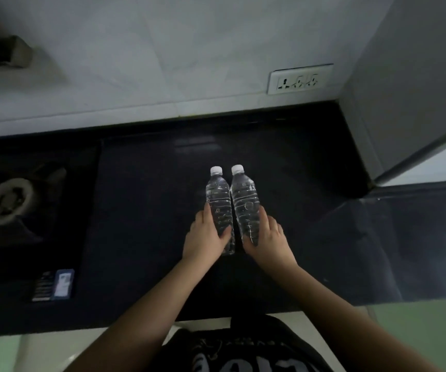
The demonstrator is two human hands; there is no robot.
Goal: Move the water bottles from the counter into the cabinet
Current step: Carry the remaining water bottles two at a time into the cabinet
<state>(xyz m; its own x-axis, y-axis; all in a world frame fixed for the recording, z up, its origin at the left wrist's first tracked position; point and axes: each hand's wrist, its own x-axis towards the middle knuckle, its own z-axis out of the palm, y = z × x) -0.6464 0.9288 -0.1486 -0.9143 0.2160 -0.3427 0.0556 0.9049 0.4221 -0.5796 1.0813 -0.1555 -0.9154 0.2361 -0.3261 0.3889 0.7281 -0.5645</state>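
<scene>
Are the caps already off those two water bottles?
No, the left bottle and the right bottle each carry a white cap, while the left hand and right hand grip them.

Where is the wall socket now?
In the head view, the wall socket sits upper right on the white wall, just above the black counter, behind the two bottles.
</scene>
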